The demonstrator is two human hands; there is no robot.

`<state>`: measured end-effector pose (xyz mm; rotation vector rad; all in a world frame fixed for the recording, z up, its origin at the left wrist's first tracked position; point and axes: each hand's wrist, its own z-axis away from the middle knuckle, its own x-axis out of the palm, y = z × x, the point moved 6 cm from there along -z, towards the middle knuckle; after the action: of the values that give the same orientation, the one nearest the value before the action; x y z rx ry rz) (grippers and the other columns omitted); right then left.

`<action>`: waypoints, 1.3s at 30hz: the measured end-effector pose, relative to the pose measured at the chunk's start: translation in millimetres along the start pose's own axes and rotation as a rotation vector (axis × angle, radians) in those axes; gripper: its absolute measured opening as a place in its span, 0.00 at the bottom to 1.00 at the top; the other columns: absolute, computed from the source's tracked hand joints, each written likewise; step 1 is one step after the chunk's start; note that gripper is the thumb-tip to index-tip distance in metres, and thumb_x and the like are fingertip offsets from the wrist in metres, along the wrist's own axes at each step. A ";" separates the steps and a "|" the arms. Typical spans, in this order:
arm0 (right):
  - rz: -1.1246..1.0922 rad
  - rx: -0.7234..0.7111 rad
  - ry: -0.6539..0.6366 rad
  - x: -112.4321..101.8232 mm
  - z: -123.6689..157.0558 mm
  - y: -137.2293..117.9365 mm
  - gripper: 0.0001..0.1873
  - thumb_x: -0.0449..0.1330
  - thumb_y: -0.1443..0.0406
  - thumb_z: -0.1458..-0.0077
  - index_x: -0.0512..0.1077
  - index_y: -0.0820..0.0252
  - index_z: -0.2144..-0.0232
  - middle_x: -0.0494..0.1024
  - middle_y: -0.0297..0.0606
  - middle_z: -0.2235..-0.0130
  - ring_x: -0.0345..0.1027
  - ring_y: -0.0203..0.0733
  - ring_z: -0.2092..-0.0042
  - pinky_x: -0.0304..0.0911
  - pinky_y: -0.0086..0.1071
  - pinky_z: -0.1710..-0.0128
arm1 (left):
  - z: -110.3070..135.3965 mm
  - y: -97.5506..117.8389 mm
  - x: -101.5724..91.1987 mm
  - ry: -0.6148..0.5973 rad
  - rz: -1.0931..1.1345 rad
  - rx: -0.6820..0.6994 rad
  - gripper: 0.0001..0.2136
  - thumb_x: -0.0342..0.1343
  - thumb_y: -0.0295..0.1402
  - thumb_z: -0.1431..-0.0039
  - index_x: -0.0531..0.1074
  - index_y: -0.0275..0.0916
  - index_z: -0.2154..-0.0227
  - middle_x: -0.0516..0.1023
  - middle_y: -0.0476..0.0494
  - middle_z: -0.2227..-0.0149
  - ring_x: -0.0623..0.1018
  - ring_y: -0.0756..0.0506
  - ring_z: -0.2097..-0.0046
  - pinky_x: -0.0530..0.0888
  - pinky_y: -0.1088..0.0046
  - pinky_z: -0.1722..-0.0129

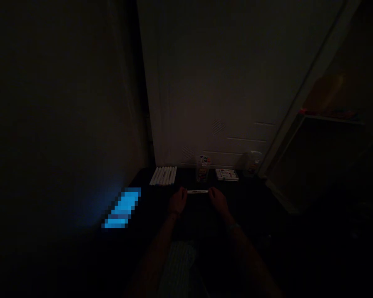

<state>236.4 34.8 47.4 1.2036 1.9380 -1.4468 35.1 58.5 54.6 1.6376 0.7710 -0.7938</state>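
A white marker pen lies level between my two hands, over the dark table. My left hand pinches its left end, and my right hand grips the right end. Just beyond, a row of white marker pens lies side by side at the back left. Behind the held pen stands a clear container with several markers upright in it. Right of that container lies a flat pack of what look like pens. Dim light hides the finger details.
A glowing blue pixelated screen lies on the left. Another clear container stands at the back right against the pale wall panel. Farther right is a shelf with reddish things on it. The surroundings are very dark.
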 end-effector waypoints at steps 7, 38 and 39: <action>0.012 0.002 -0.009 0.7 0.5 0.6 0.17 0.40 0.59 0.42 0.67 0.56 0.63 0.72 0.36 0.63 0.65 0.35 0.62 0.55 0.26 0.63 | -3.5 -4.2 4.9 0.018 -0.011 0.017 0.14 0.35 0.41 0.40 0.63 0.42 0.64 0.74 0.46 0.69 0.73 0.49 0.68 0.60 0.77 0.72; -0.006 0.000 -0.001 1.9 0.6 2.2 0.17 0.41 0.59 0.42 0.68 0.57 0.66 0.73 0.36 0.65 0.65 0.35 0.63 0.54 0.25 0.64 | -10.3 -11.6 13.5 0.018 -0.026 0.054 0.16 0.33 0.44 0.40 0.63 0.42 0.63 0.74 0.45 0.70 0.73 0.49 0.70 0.57 0.77 0.74; -0.008 -0.001 -0.008 1.5 0.6 2.1 0.17 0.41 0.59 0.42 0.68 0.57 0.66 0.73 0.36 0.65 0.65 0.35 0.64 0.54 0.25 0.65 | -10.4 -11.3 13.5 0.015 -0.022 0.052 0.16 0.33 0.43 0.40 0.63 0.42 0.63 0.74 0.45 0.70 0.73 0.49 0.70 0.57 0.77 0.74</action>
<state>237.3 35.0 44.9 1.1897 1.9396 -1.4527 34.5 71.8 39.0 1.6859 0.7859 -0.8235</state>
